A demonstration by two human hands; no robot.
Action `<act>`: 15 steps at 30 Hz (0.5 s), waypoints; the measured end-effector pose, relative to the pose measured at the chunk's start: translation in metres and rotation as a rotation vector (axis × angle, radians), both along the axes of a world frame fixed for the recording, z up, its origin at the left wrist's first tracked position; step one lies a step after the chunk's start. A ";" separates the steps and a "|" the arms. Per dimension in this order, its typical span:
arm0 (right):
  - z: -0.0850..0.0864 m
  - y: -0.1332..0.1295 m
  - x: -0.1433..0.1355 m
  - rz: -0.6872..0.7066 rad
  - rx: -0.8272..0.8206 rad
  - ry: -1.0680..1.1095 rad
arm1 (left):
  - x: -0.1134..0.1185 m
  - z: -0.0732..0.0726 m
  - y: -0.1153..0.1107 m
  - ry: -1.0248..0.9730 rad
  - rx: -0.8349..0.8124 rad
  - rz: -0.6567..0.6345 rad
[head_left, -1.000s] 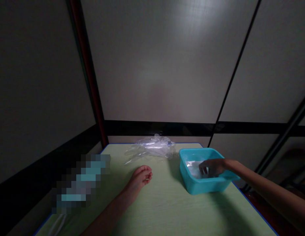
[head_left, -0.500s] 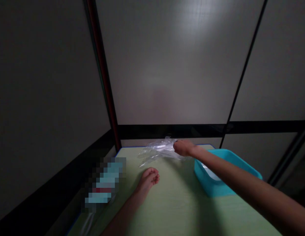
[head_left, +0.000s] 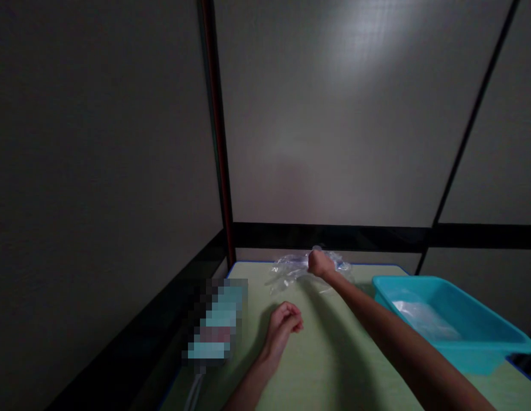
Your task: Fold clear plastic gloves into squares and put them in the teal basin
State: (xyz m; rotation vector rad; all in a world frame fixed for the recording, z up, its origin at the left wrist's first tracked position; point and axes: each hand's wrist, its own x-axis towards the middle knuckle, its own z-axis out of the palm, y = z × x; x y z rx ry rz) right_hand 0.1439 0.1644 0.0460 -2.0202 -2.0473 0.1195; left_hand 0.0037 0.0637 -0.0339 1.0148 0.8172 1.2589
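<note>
At the far end of the table, my right hand [head_left: 320, 264] is closed on a clear, crinkled plastic bag [head_left: 289, 267]. The thin film spreads out to both sides of the fist and lies low over the tabletop. Nearer to me, my left hand [head_left: 285, 324] is held over the table with its fingers curled in, and nothing shows in it. It is apart from the plastic.
A turquoise plastic tub [head_left: 483, 346] stands at the right with clear plastic film [head_left: 423, 318] inside. Along the left edge of the pale green table [head_left: 310, 374] lies a pixelated, blurred-out object [head_left: 222, 319] with a pale cord. Wall panels rise behind.
The view has turned left, so everything sits further right in the picture. The plastic now shows on both sides of my right hand. More of the tub's inside is visible.
</note>
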 end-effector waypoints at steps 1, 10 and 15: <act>0.003 0.002 0.003 -0.004 -0.005 0.070 | 0.000 0.001 0.000 -0.023 -0.010 0.005; 0.047 -0.021 0.014 0.102 0.147 0.932 | -0.010 0.007 0.002 -0.180 -0.109 0.042; 0.032 -0.084 0.017 0.302 -0.068 1.410 | -0.014 0.014 0.005 -0.285 -0.192 0.060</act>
